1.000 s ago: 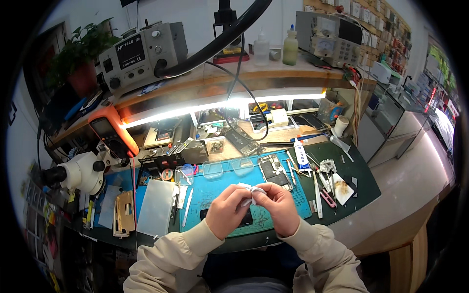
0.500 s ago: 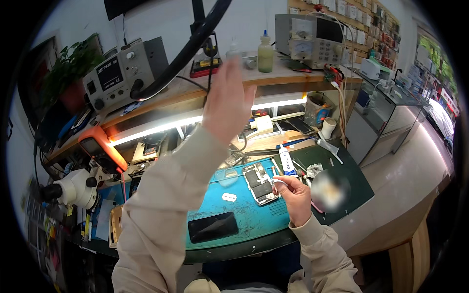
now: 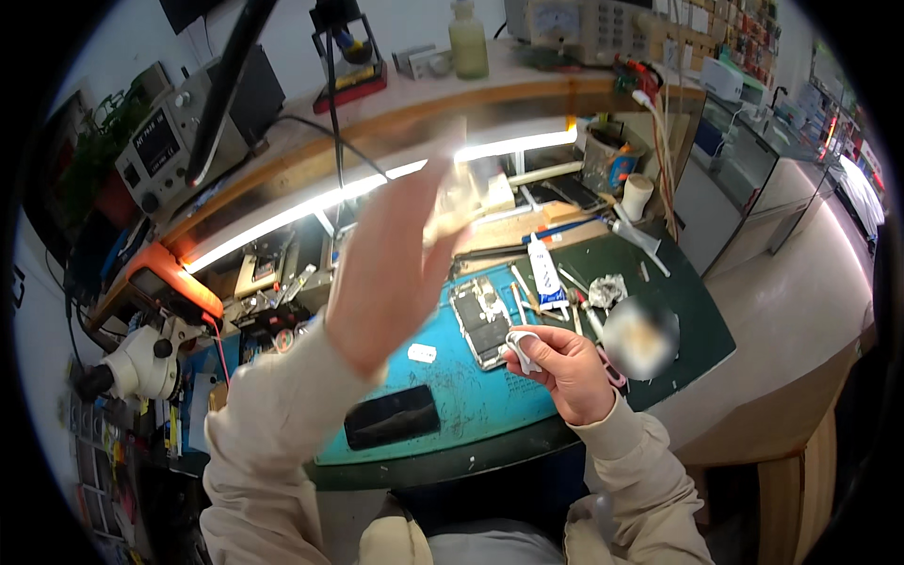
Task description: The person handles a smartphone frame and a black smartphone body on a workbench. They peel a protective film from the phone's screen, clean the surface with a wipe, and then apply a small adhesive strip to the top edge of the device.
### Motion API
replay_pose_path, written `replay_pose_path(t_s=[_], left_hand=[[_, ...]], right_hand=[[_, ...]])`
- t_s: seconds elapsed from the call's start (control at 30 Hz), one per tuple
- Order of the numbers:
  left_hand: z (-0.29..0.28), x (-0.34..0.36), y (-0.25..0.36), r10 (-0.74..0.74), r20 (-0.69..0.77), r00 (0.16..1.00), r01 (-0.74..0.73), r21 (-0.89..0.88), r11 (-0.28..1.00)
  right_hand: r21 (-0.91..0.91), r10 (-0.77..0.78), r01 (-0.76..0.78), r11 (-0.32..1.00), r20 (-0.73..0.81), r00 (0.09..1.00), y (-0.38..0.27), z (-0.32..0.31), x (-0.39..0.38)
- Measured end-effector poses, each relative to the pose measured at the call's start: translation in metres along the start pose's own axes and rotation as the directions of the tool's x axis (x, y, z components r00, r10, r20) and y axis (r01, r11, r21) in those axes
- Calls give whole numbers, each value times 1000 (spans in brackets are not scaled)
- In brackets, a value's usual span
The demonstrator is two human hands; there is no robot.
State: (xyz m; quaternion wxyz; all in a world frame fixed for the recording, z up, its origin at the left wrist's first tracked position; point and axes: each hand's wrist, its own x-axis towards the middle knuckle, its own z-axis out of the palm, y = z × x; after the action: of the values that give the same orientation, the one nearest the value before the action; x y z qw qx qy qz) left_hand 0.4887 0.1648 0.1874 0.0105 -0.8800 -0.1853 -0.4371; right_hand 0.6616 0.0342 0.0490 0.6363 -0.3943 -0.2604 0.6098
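My left hand [image 3: 391, 264] is raised over the bench, blurred by motion. Its fingers and thumb seem closed around a smeared clear bottle [image 3: 459, 193], largely hidden by the hand. Between the thumb and fingers of my right hand [image 3: 570, 372] is a folded white wipe [image 3: 524, 351]. That hand hovers at the lower right corner of an opened phone [image 3: 482, 320], whose inner parts show. A small white card-like piece [image 3: 422, 353] lies left of it on the blue mat [image 3: 490, 414]. Nearer me rests a dark phone screen [image 3: 392, 417].
A white tube [image 3: 545, 273], thin tools and a crumpled tissue [image 3: 607, 290] lie right of the phone, beside a blurred round patch [image 3: 640, 339]. A microscope [image 3: 141, 365] and an orange multimeter [image 3: 174, 282] stand left. The shelf [image 3: 527, 104] holds a greenish bottle [image 3: 468, 42].
My left hand has come down from the shelf towards me, and the clear bottle has left its place there. My right hand still pinches the wipe, which shows more plainly. The view has shifted.
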Motion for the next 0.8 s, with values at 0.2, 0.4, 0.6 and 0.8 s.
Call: replay_pose_path(t_s=[0.2,0.4,0.6,0.8], left_hand=[[-44,-124,26,-23,407,913,-16,93,995],[-56,-151,28,16,458,889,-103,166,981],[-62,-155,22,91,448,890,-190,183,965],[-69,-158,17,91,435,896,-190,188,964]], right_hand=[[92,276,-287,954,119,954,24,17,-27],[57,365,-378,924,163,916,43,35,-36],[26,368,-374,927,131,921,45,46,-42],[1,363,-365,931,118,924,47,52,-39]])
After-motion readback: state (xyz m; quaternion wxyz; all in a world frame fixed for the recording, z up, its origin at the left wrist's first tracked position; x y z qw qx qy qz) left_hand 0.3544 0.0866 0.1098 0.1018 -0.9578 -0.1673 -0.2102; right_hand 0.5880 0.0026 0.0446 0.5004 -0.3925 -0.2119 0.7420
